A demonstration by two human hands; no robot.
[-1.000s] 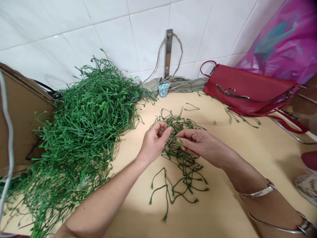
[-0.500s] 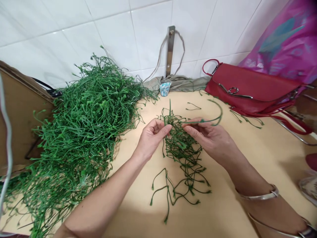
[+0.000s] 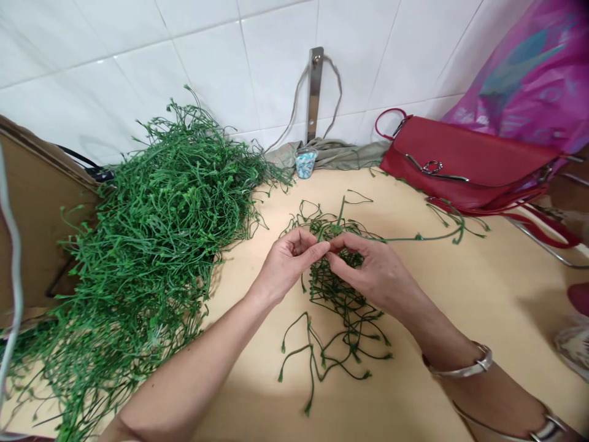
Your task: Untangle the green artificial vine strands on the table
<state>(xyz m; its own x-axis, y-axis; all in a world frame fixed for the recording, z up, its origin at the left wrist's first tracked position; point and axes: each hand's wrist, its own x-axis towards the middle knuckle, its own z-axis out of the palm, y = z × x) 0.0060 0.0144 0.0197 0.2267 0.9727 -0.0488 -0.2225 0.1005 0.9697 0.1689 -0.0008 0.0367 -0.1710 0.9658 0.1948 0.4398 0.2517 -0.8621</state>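
My left hand and my right hand meet fingertip to fingertip over a small heap of thin, branched green stems. In the left hand, thumb and forefinger pinch a green stem whose end sticks up above the fingers. The right thumb and forefinger are pressed together at the same spot; what lies between them is hidden. A longer green stem stretches rightward from behind the right hand. Left of my hands rises a big tangled pile of similar green stems, which look like artificial flower stems.
At the back stand a small clear cup with blue-and-white contents and a bunched grey cloth. A red handbag and a purple plastic bag lie to the right. A cardboard box borders the left side.
My right hand has moved left and slightly down, bringing its fingertips to those of my left hand. The curved stem near the right hand now extends farther right.
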